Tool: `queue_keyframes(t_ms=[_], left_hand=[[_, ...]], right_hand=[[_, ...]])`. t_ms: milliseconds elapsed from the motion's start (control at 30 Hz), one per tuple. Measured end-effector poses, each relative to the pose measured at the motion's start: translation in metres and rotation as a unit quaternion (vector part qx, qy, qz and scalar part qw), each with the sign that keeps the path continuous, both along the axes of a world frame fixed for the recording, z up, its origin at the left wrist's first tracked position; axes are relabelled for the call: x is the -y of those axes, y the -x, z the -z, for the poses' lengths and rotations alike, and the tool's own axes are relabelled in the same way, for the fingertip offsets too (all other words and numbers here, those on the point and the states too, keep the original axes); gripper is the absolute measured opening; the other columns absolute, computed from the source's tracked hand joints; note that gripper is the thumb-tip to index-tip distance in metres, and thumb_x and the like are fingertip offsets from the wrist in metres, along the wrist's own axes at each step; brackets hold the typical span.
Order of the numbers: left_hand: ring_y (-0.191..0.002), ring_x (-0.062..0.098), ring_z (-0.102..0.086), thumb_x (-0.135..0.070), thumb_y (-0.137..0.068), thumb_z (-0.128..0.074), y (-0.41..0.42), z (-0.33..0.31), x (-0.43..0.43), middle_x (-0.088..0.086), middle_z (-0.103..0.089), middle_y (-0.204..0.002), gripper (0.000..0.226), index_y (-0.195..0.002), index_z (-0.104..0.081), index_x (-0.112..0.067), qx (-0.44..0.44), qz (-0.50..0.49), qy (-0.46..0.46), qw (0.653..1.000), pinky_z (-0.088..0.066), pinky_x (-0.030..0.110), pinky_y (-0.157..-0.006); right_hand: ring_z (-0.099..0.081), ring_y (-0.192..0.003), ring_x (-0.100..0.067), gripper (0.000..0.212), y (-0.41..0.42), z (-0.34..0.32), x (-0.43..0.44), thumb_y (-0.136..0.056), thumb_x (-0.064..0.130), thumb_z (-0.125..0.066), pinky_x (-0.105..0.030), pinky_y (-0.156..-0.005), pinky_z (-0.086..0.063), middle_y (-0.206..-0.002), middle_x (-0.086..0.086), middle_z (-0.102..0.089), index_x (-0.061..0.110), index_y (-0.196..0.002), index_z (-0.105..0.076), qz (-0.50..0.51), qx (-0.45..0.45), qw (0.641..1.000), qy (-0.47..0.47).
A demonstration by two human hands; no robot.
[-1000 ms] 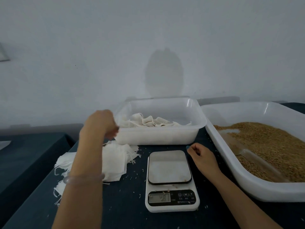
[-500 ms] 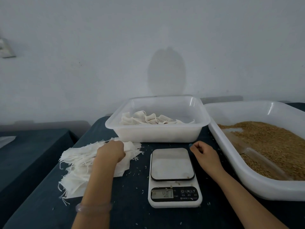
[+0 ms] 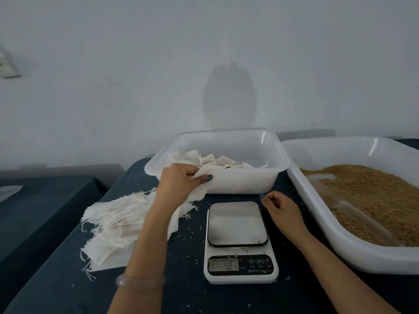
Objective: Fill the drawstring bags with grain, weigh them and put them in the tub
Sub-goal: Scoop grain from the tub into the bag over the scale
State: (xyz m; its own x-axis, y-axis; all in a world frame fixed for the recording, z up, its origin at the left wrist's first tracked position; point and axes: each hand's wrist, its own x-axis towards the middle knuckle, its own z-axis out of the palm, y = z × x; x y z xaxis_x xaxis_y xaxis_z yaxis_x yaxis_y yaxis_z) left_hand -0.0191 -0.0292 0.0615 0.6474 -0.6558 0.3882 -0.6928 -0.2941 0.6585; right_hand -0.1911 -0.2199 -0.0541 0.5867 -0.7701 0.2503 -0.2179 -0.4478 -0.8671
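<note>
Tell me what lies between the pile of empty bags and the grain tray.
In the head view, the digital scale stands there on the dark tablecloth, with the right hand beside it.

My left hand [image 3: 181,181] bunches the drawstring bag [image 3: 200,191] so that my fingers cover its mouth and cord, and my forearm crosses the right side of the pile of empty bags [image 3: 113,223], hiding those beneath. The figures on the scale [image 3: 238,225] are too blurred to read, and the clear scoop [image 3: 353,210] is half sunk in grain. The grain tray [image 3: 317,225] runs off the right edge, and a pale wall fitting [image 3: 6,66] is cut by the left
</note>
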Motion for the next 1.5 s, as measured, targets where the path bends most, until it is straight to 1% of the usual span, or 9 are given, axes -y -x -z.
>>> queue_keyframes(t_ms=[100, 200, 300, 567, 800, 1000, 1100, 1267, 1500], left_hand=[[-0.045, 0.008, -0.028, -0.031, -0.073, -0.086, 0.016, 0.015, 0.016, -0.010, -0.030, -0.043, 0.054, -0.049, -0.039, -0.019, -0.021, -0.003, 0.075, 0.997, -0.024, 0.018, -0.046], [-0.050, 0.005, -0.044, -0.031, -0.071, -0.088, 0.028, 0.038, 0.025, -0.007, -0.057, -0.052, 0.050, -0.049, -0.043, -0.027, -0.012, 0.009, 0.083, 0.996, -0.039, 0.021, -0.050], [-0.068, 0.019, -0.069, -0.030, -0.073, -0.086, 0.033, 0.050, 0.029, 0.000, -0.067, -0.062, 0.044, -0.050, -0.049, -0.031, 0.008, 0.025, 0.092, 0.995, -0.056, 0.037, -0.060], [-0.059, 0.017, -0.058, -0.012, -0.077, -0.077, 0.039, 0.056, 0.031, -0.010, -0.058, -0.061, 0.019, -0.063, -0.065, -0.015, 0.139, 0.037, 0.071, 0.987, -0.047, 0.031, -0.054], [-0.069, 0.025, -0.060, -0.005, -0.071, -0.079, 0.054, 0.056, 0.035, 0.003, -0.065, -0.074, 0.014, -0.078, -0.068, -0.009, 0.272, 0.062, 0.071, 0.958, -0.052, 0.039, -0.053], [-0.115, 0.008, -0.056, -0.032, -0.073, -0.078, 0.057, 0.055, 0.037, -0.013, -0.061, -0.126, 0.065, -0.133, -0.052, -0.027, 0.115, 0.120, 0.019, 0.986, -0.045, 0.021, -0.091], [-0.105, 0.007, -0.061, -0.031, -0.075, -0.080, 0.053, 0.057, 0.036, -0.017, -0.064, -0.113, 0.057, -0.126, -0.054, -0.027, 0.063, 0.136, -0.005, 0.989, -0.045, 0.014, -0.085], [-0.086, 0.014, -0.061, -0.033, -0.076, -0.081, 0.045, 0.058, 0.033, -0.003, -0.068, -0.095, 0.036, -0.104, -0.063, -0.019, 0.070, 0.116, -0.012, 0.991, -0.048, 0.029, -0.075], [-0.085, 0.012, -0.054, -0.026, -0.070, -0.078, 0.040, 0.063, 0.032, -0.002, -0.066, -0.093, 0.034, -0.099, -0.064, -0.017, 0.103, 0.147, -0.016, 0.984, -0.047, 0.033, -0.074]], right_hand=[[-0.058, -0.067, -0.005, 0.021, 0.001, -0.004, -0.005, -0.093, 0.038, -0.060, -0.022, -0.059, -0.040, -0.072, 0.007, -0.063, 0.024, -0.077, -0.061, -0.003, 0.040, 0.999, -0.001], [-0.057, -0.069, -0.002, 0.016, 0.004, -0.013, -0.013, -0.091, 0.043, -0.063, -0.019, -0.060, -0.043, -0.076, 0.013, -0.061, 0.030, -0.083, -0.058, -0.007, 0.089, 0.995, 0.040], [-0.055, -0.083, -0.002, 0.014, 0.010, -0.022, -0.020, -0.088, 0.032, -0.069, -0.012, -0.068, -0.044, -0.095, 0.019, -0.055, 0.032, -0.097, -0.057, 0.002, 0.112, 0.971, 0.209], [-0.054, -0.100, -0.012, 0.028, 0.009, -0.031, -0.043, -0.091, 0.044, -0.060, -0.019, -0.087, -0.046, -0.105, 0.007, -0.060, 0.022, -0.104, -0.070, -0.011, 0.106, 0.875, 0.473], [-0.055, -0.094, -0.015, 0.023, 0.009, -0.033, -0.046, -0.093, 0.035, -0.059, -0.028, -0.079, -0.050, -0.100, 0.010, -0.071, 0.018, -0.091, -0.074, -0.026, 0.109, 0.863, 0.493], [-0.053, -0.112, -0.015, 0.021, 0.009, -0.038, -0.051, -0.090, 0.026, -0.055, -0.035, -0.092, -0.040, -0.102, 0.010, -0.071, 0.016, -0.080, -0.071, -0.015, 0.126, 0.863, 0.489], [-0.050, -0.116, -0.016, 0.018, 0.008, -0.038, -0.053, -0.091, 0.025, -0.055, -0.033, -0.096, -0.036, -0.106, 0.012, -0.070, 0.018, -0.082, -0.069, -0.026, 0.117, 0.858, 0.500], [-0.048, -0.115, -0.017, 0.015, 0.008, -0.034, -0.052, -0.091, 0.040, -0.059, -0.033, -0.097, -0.034, -0.097, 0.018, -0.065, 0.026, -0.087, -0.061, -0.035, 0.114, 0.862, 0.493], [-0.049, -0.111, -0.018, 0.023, 0.008, -0.031, -0.050, -0.096, 0.046, -0.054, -0.032, -0.099, -0.031, -0.095, 0.015, -0.066, 0.029, -0.085, -0.065, -0.031, 0.133, 0.855, 0.501]])
